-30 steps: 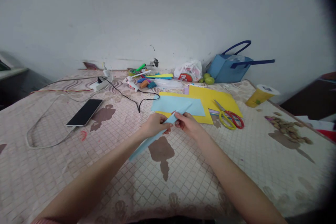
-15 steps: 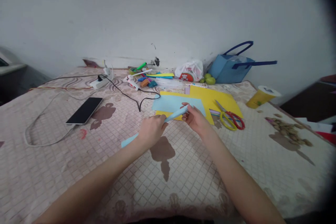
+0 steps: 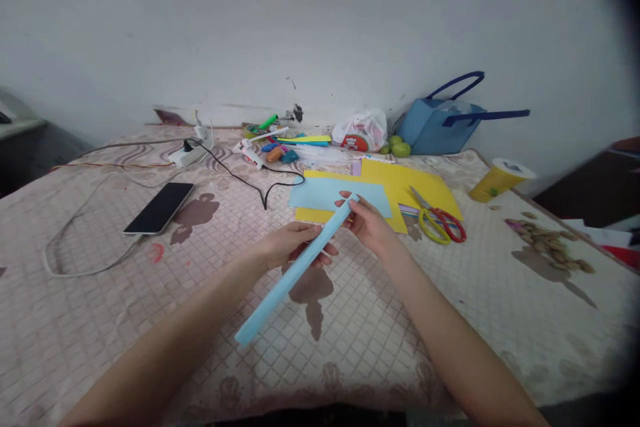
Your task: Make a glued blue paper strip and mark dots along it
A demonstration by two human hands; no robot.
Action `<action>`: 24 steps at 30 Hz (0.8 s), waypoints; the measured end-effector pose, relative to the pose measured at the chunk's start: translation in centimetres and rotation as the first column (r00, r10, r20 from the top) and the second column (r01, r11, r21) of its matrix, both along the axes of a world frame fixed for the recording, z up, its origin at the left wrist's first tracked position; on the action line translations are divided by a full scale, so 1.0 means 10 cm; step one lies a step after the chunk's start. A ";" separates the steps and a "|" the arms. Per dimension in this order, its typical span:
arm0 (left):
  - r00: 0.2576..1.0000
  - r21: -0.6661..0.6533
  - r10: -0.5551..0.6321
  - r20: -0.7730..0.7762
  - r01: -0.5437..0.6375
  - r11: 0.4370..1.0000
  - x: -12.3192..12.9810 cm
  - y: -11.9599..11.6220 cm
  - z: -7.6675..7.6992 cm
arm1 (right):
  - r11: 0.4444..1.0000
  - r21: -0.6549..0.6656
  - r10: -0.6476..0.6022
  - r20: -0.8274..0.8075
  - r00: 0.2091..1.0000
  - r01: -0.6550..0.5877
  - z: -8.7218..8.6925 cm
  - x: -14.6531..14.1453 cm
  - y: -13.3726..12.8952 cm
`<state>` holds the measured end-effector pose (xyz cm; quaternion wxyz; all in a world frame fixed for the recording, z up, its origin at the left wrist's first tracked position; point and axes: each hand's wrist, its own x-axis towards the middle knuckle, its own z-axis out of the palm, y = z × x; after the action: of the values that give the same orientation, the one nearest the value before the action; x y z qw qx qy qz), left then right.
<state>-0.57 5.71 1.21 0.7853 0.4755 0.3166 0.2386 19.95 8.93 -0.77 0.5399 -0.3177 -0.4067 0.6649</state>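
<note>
A long, narrow strip of folded light-blue paper (image 3: 290,280) slants across the middle of the table, its near end low on the left. My right hand (image 3: 367,220) pinches its far end between thumb and fingers. Around the middle of the strip is my left hand (image 3: 295,243), thumb at the upper edge and fingers passing behind, their tips showing on the other side. Beyond my hands, a light-blue sheet (image 3: 330,195) lies on yellow paper (image 3: 410,183). Scissors (image 3: 435,215) with one yellow and one red handle rest on the right edge of the yellow paper.
At left lies a phone (image 3: 160,208) on a cable, near a white power strip (image 3: 185,157). A glue gun (image 3: 250,152) trails a black cord. Along the wall are a plastic bag (image 3: 360,130), green fruit (image 3: 400,148) and a blue bag (image 3: 435,127). Peanuts (image 3: 550,247) and a yellow roll (image 3: 500,180) are right.
The strip has swung so its near end points down toward me and shows its full length. My left hand has loosened from a closed grip, its fingers now behind the strip.
</note>
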 end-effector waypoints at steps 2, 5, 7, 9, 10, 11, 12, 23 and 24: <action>0.999 -0.032 0.021 0.035 -0.020 0.999 0.01 -0.01 -0.03 | 0.999 -0.027 0.018 0.007 1.000 -0.018 -0.02 -0.04 -0.02; 0.997 -0.020 0.074 0.006 -0.074 0.997 0.00 0.00 -0.03 | 0.996 -0.073 0.052 0.028 0.998 -0.049 -0.03 -0.09 -0.05; 0.995 -0.015 0.097 -0.014 -0.097 0.995 -0.01 0.00 -0.03 | 0.994 -0.089 0.076 0.048 0.996 -0.071 -0.04 -0.12 -0.07; 0.995 -0.015 0.101 -0.014 -0.102 0.995 -0.02 0.00 -0.04 | 0.992 -0.095 0.090 0.065 0.994 -0.084 -0.05 -0.15 -0.09; 0.995 -0.014 0.096 -0.007 -0.096 0.995 -0.03 0.00 -0.05 | 0.992 -0.097 0.094 0.073 0.993 -0.087 -0.06 -0.17 -0.10; 0.996 -0.010 0.090 -0.001 -0.090 0.996 -0.04 0.00 -0.06 | 0.991 -0.096 0.095 0.080 0.992 -0.087 -0.06 -0.18 -0.10; 0.996 -0.005 0.089 0.002 -0.089 0.996 -0.05 0.00 -0.07 | 0.992 -0.096 0.092 0.087 0.992 -0.084 -0.07 -0.20 -0.11; 0.871 0.062 0.486 -0.080 -0.482 0.874 -0.94 0.07 0.04 | 0.932 0.355 -0.291 0.610 0.737 0.074 -0.15 -0.43 0.21; 0.843 0.055 0.534 -0.067 -0.532 0.845 -1.03 0.12 0.05 | 0.911 0.412 -0.318 0.652 0.689 0.031 -0.13 -0.50 0.33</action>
<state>-10.87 6.86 1.73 0.6665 0.3915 0.4630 0.4337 14.93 12.22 -2.07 0.4542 -0.4781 -0.6663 0.3481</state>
